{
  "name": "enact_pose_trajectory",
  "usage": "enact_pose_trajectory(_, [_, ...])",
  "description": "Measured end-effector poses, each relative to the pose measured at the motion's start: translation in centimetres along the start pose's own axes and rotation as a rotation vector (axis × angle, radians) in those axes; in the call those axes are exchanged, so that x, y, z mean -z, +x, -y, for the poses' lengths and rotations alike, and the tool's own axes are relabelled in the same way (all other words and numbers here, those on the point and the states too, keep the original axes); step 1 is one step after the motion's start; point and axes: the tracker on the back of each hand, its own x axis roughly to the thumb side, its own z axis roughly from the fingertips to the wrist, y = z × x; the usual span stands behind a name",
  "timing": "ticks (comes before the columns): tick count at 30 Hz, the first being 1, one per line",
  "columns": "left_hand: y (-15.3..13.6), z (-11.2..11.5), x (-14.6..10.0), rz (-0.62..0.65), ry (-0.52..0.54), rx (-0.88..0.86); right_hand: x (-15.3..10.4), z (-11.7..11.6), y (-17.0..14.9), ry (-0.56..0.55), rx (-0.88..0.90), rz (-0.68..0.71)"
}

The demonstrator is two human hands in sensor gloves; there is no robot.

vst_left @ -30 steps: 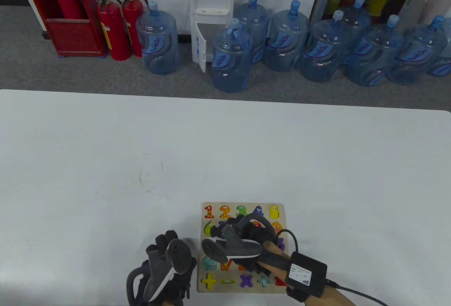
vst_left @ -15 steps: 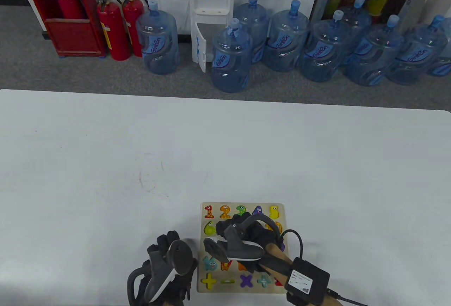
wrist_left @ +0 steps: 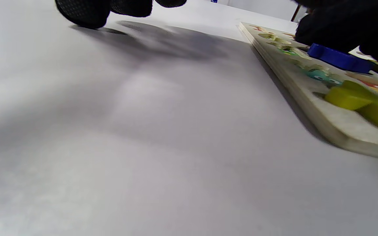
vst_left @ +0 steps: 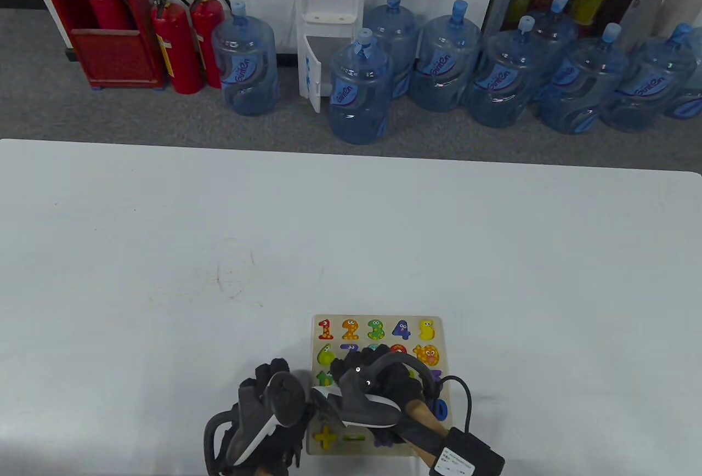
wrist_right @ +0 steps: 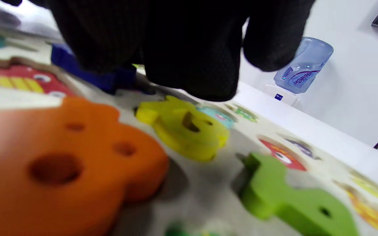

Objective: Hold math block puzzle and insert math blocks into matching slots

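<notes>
Table view: at the bottom centre, the left hand (vst_left: 263, 415) rests beside the puzzle board (vst_left: 378, 383); its finger spread cannot be told. The right hand (vst_left: 378, 383) covers the board's middle, fingers curled over a blue block (wrist_left: 338, 59). Behind the table (vst_left: 164, 251) stand water jugs (vst_left: 359, 86).
</notes>
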Motion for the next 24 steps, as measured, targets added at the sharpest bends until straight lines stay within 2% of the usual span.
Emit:
enact_pose_trajectory(13, [0.0, 0.1, 0.1, 0.012, -0.001, -0.011, 0.6, 0.1, 0.8, 0.022, -0.142, -0.064])
enact_pose_trajectory(15, [0.0, 0.1, 0.1, 0.008, -0.002, -0.007, 0.3, 0.8, 0.6, -0.031, -0.078, -0.050])
enact_pose_trajectory(18, [0.0, 0.0, 0.0, 0.003, -0.002, -0.005, 0.2, 1.4, 0.6, -0.024, 0.055, 0.017])
enact_pose_trajectory(24, [-0.1, 0.1, 0.0, -0.006, -0.002, -0.019, 0.3, 0.6, 0.8, -0.028, 0.017, -0.007])
